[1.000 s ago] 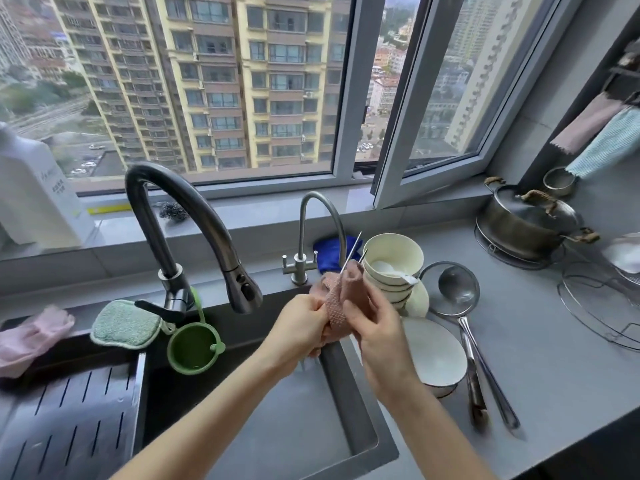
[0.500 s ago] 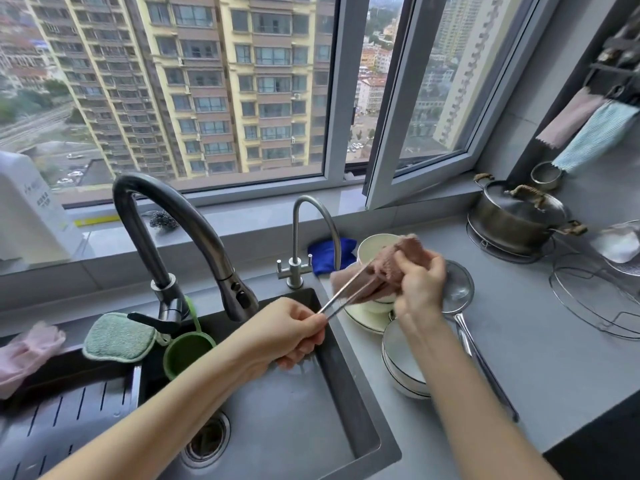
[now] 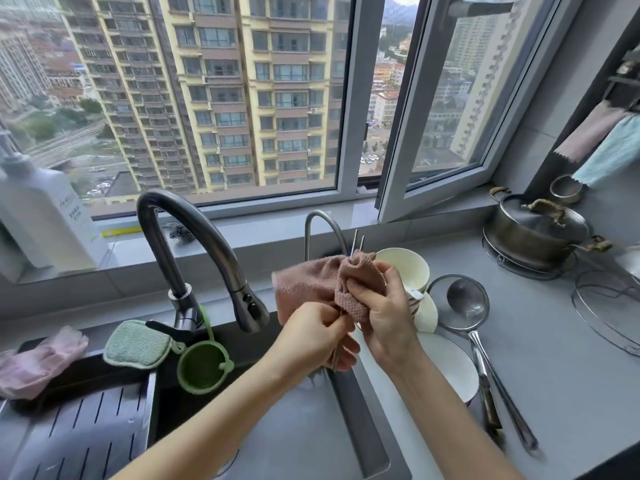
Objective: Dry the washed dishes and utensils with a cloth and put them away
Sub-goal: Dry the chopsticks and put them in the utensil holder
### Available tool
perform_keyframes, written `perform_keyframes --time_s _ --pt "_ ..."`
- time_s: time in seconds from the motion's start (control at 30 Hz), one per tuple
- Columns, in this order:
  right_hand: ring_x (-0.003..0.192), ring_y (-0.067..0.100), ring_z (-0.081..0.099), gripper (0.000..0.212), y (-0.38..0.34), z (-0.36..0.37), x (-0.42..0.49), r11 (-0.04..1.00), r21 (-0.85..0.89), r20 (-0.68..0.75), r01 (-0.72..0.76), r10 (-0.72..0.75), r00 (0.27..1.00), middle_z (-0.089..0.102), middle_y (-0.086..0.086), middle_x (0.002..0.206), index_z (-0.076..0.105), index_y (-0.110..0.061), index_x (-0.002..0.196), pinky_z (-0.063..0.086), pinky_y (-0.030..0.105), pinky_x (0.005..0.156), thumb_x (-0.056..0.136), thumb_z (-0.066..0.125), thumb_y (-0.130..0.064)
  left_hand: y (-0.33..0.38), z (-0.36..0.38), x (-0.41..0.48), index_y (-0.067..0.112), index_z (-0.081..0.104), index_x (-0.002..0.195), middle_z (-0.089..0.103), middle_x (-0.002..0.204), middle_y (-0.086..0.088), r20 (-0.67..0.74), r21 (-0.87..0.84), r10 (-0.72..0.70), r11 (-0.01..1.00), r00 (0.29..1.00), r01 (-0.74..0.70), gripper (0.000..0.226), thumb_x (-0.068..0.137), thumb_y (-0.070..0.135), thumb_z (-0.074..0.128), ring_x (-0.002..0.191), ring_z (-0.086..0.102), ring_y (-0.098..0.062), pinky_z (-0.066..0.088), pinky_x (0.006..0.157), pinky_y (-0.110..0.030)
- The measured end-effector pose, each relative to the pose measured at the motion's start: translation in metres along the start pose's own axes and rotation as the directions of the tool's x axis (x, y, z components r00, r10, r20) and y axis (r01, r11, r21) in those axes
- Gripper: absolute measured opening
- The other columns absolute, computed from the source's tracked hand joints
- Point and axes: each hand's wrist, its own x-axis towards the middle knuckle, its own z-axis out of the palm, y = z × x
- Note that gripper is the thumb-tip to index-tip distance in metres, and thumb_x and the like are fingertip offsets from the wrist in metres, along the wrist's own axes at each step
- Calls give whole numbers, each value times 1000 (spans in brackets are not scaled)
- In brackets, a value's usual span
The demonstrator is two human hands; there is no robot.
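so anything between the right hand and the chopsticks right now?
Yes, the pink cloth. The right hand grips the chopsticks through it, with only their tips showing above the fold. The left hand pinches their lower end bare, over the sink.

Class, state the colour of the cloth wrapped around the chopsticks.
Dusty pink, with a waffle-like weave; the cloth shows best in the head view.
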Motion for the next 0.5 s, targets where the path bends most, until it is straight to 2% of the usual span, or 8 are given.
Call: perform_keyframes --time_s 0.07,0.17,0.2,0.23,0.3,0.33,0.43,0.5 --pt "74 14 65 30 -9 -6 -1 999 -31 28 -26 27 999 69 5 85 51 -10 96 54 23 58 83 51 18 6 -11 -14 -5 67 86 73 81 -16 41 152 -28 988 999 21 36 96 26 51 68 70 -27 60 65 -33" --pt "75 17 66 31 -30 -15 -5 989 -102 178 -103 120 977 68 5 83 51 -10 93 56 27 61 77 54 17 24 -40 -21 5 70 89 74 82 -7 -236 250 168 962 957 -107 37 95 34 48 69 68 -17 56 64 -27" --pt "76 18 66 33 -34 -15 -8 982 -138 261 -129 162 952 68 5 82 51 -11 92 56 28 62 73 59 15 29 -49 -16 11 69 94 73 90 -1 -298 304 246 940 922 -152 37 95 39 46 77 66 -11 53 70 -26" --pt "77 18 65 36 -37 -13 -11 973 -173 339 -151 202 919 67 6 82 50 -11 91 55 29 62 69 63 15 32 -53 -10 16 67 104 70 100 5 -273 323 266 930 924 -173 38 94 43 43 90 64 -8 49 80 -25" --pt "75 17 65 35 -38 -4 -18 959 -209 446 -193 269 854 65 6 81 49 -11 90 56 27 60 68 62 13 33 -48 -1 20 61 119 65 111 6 -120 89 201 977 972 -191 38 97 41 38 106 59 -8 44 90 -23" --pt "74 16 66 33 -37 1 -19 954 -213 475 -212 290 831 66 6 81 48 -11 89 56 26 59 69 61 11 30 -42 2 18 61 117 66 108 3 -71 -85 170 981 983 -176 34 98 35 38 102 61 -9 46 86 -22" --pt "77 16 67 33 -35 15 -15 939 -256 497 -231 332 801 68 6 83 51 -11 93 55 25 62 68 61 10 29 -31 0 6 68 90 69 76 -6 -162 -376 119 910 980 -173 30 99 23 44 72 64 -15 52 62 -22" --pt "79 17 66 36 -35 16 -16 926 -316 489 -208 347 800 67 6 82 53 -11 96 54 25 65 67 64 8 31 -36 3 4 68 75 67 67 -8 -279 -407 71 894 957 -186 36 98 20 46 69 62 -20 52 67 -29"
